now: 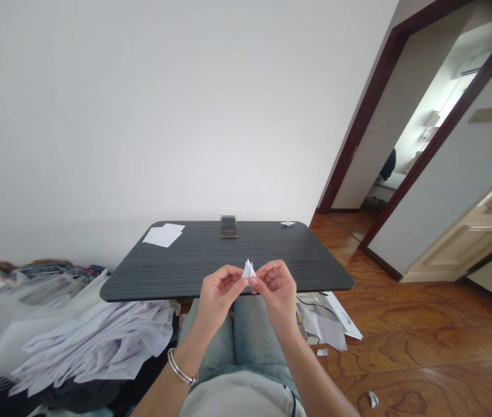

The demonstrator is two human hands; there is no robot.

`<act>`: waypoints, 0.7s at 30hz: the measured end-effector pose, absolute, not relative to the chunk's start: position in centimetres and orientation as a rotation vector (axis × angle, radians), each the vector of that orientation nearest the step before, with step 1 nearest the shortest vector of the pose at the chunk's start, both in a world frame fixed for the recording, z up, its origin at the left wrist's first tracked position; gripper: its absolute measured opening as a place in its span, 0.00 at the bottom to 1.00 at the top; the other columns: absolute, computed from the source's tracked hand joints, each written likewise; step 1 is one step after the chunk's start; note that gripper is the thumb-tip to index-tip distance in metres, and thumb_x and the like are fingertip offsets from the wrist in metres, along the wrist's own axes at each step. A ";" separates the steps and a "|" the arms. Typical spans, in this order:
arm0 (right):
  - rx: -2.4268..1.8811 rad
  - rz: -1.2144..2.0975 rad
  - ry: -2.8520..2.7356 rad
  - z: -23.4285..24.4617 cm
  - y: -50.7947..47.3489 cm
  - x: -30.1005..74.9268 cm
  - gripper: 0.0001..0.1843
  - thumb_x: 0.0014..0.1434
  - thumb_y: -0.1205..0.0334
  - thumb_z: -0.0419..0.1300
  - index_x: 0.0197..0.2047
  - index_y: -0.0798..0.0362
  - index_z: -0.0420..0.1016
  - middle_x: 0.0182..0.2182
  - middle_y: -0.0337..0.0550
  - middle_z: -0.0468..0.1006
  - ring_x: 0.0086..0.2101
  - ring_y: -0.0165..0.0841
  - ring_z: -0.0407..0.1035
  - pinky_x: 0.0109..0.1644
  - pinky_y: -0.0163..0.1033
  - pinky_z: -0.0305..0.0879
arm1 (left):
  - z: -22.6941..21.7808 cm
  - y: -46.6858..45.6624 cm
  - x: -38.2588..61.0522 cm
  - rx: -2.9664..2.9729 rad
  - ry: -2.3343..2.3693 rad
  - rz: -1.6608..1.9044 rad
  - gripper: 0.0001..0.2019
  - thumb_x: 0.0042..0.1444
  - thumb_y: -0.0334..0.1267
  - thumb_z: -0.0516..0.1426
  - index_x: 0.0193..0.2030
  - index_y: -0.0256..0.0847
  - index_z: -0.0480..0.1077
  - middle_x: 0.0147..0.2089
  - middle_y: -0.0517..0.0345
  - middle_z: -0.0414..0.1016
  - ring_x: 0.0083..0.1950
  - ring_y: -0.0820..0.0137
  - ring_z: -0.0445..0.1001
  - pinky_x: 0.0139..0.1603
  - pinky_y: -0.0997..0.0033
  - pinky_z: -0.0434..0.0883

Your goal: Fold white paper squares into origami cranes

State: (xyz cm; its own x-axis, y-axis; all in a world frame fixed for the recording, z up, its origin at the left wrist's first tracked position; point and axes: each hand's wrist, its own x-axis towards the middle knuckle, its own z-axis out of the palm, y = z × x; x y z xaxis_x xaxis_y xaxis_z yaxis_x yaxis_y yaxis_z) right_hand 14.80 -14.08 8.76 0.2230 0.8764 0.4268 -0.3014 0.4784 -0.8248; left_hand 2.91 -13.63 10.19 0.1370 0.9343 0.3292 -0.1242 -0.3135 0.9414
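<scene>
A small folded white paper piece [248, 270] with pointed tips facing up is pinched between both hands, over the near edge of the dark table [193, 255]. My left hand [219, 288] grips its left side with thumb and fingertips. On the other side, my right hand [277, 284] pinches its lower right, the thumb in front and fingers curled. Fingertips cover the paper's lower corners. At the table's far right corner lies a folded white paper figure [288, 223] with spread points. White paper sheets [164, 235] rest at the far left of the tabletop.
A phone [229, 226] stands at the table's back edge near the wall. Left of the table are heaped white papers [98, 341] and clothes and plastic [32, 289]. Papers and a cable lie below right, and a paper scrap [373, 399] is on the wooden floor [419, 330].
</scene>
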 end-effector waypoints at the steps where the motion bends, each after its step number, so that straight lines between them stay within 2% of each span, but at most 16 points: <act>1: -0.666 0.929 -1.042 8.8 -14.1 14.8 0.14 0.46 0.63 0.67 0.31 0.51 0.64 0.22 0.33 0.70 0.21 0.25 0.64 0.23 0.30 0.64 | 10.3 -13.6 2.9 1.390 0.841 1.352 0.06 0.48 0.36 0.60 0.29 0.35 0.71 0.27 0.58 0.74 0.29 0.73 0.72 0.32 0.75 0.70; 7: -0.620 1.067 -1.061 8.6 -13.9 15.1 0.15 0.46 0.65 0.67 0.32 0.50 0.63 0.23 0.32 0.72 0.22 0.25 0.66 0.26 0.30 0.66 | 10.1 -13.5 3.0 1.297 0.899 1.416 0.06 0.46 0.36 0.61 0.25 0.35 0.71 0.24 0.61 0.72 0.26 0.74 0.70 0.31 0.75 0.69; 15: -0.718 0.985 -1.075 8.3 -13.5 15.1 0.13 0.45 0.65 0.68 0.31 0.52 0.66 0.24 0.35 0.74 0.24 0.26 0.69 0.28 0.31 0.68 | 10.1 -13.0 2.9 1.276 0.825 1.353 0.08 0.45 0.39 0.63 0.29 0.36 0.72 0.26 0.60 0.73 0.27 0.74 0.69 0.30 0.76 0.68; 21: -0.764 0.822 -1.243 8.7 -13.4 16.1 0.05 0.55 0.60 0.60 0.32 0.52 0.73 0.27 0.39 0.72 0.25 0.28 0.66 0.24 0.32 0.65 | 10.5 -13.1 2.6 1.262 0.851 1.322 0.09 0.43 0.39 0.64 0.27 0.35 0.72 0.24 0.61 0.72 0.24 0.76 0.67 0.28 0.77 0.67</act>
